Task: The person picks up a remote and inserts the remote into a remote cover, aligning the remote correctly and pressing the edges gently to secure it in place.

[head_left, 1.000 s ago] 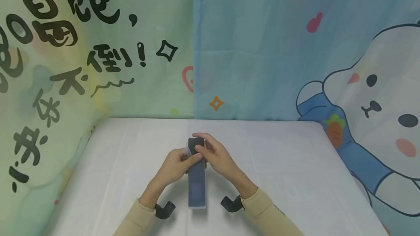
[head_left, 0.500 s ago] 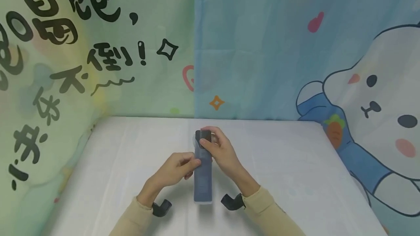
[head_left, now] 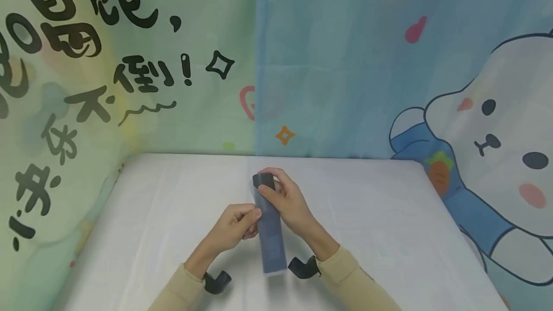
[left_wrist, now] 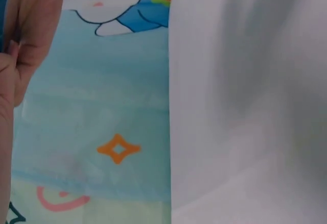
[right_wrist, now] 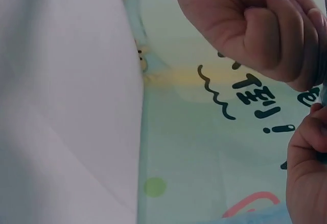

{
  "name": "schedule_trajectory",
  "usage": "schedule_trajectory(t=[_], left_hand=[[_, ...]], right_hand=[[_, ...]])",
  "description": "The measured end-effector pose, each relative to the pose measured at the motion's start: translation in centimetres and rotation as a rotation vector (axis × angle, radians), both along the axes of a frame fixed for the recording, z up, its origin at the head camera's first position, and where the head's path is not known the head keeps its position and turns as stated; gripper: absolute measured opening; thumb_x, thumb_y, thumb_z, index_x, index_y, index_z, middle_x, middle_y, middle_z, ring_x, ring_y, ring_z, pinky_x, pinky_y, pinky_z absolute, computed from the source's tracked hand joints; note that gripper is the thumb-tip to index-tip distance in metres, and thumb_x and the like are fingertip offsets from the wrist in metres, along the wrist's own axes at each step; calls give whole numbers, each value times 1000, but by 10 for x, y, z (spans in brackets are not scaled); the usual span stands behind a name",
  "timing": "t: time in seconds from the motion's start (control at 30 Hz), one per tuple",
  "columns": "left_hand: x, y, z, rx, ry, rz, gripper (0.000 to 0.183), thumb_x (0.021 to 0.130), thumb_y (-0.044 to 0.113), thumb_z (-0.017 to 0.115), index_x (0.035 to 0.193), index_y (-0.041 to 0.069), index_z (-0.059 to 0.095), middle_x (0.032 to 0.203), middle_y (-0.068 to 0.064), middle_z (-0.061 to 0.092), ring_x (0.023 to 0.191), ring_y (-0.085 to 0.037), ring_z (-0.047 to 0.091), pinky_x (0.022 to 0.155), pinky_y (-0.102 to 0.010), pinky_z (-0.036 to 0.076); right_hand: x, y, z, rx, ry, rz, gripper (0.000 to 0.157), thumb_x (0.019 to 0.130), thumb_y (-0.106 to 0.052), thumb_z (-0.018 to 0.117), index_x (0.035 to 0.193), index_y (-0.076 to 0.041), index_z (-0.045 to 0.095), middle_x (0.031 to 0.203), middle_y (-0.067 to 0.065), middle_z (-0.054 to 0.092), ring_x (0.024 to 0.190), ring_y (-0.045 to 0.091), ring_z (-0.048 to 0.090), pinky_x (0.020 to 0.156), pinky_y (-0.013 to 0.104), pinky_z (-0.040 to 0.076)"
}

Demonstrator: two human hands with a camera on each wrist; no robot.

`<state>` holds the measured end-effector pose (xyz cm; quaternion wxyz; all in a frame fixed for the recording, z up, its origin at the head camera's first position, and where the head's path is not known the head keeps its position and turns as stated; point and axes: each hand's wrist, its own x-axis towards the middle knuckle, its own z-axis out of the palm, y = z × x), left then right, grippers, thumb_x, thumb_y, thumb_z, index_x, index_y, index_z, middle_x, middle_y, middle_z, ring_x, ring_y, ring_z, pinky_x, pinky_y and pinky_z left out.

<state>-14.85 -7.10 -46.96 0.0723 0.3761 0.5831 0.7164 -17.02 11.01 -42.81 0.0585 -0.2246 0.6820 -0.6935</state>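
A long, narrow blue-grey packet (head_left: 272, 246) with a black upper end (head_left: 262, 180) and a clear, film-like edge is held upright above the table in the head view, its top leaning slightly left. My right hand (head_left: 292, 204) grips it near the top, thumb across the front and fingers behind the right side. My left hand (head_left: 234, 227) pinches its left edge partway down, fingers curled. In the right wrist view the left hand (right_wrist: 271, 32) shows curled fingers, and the right hand (right_wrist: 308, 170) sits at the frame's edge. Exactly what the packet contains cannot be told.
A white-covered table (head_left: 367, 234) lies beneath both hands. Behind it hangs a printed cloth (head_left: 328, 85) with lettering and a cartoon animal. Black curved pieces (head_left: 218, 282) stick out from both sleeve cuffs, low over the table.
The packet has shifted slightly right and tilted, its lower end swinging right. My left hand has slid down its left edge from near the top; the right hand has settled around the upper end.
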Motion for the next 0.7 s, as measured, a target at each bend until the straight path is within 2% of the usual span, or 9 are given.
schedule_trajectory(t=[0.2,0.43,0.6,0.7], left_hand=[[1,2,10,85,5,20,39,106,3,42,68,1,41,55,-10,37,49,-10,38,48,-24,37],[-5,-1,16,90,43,41,40,108,9,45,69,1,44,56,-12,39,48,-13,41,47,-26,39],[-6,2,13,13,81,99,35,106,6,47,72,3,48,59,-12,44,52,-17,46,50,-27,43],[-7,2,11,-110,93,229,32,105,5,50,73,6,52,63,-8,52,57,-21,53,53,-28,47]], right_hand=[[-1,1,8,28,37,15,34,103,-15,59,134,-6,50,80,12,61,55,13,54,49,25,45],[-1,1,13,10,38,46,35,103,-13,59,135,-3,49,84,14,63,57,14,58,50,27,49],[-2,2,11,15,75,-6,35,101,-9,61,134,-2,50,84,12,60,54,12,53,47,25,45],[-3,2,9,56,121,-76,36,100,-8,62,134,-4,52,79,8,54,46,9,41,42,23,37]])
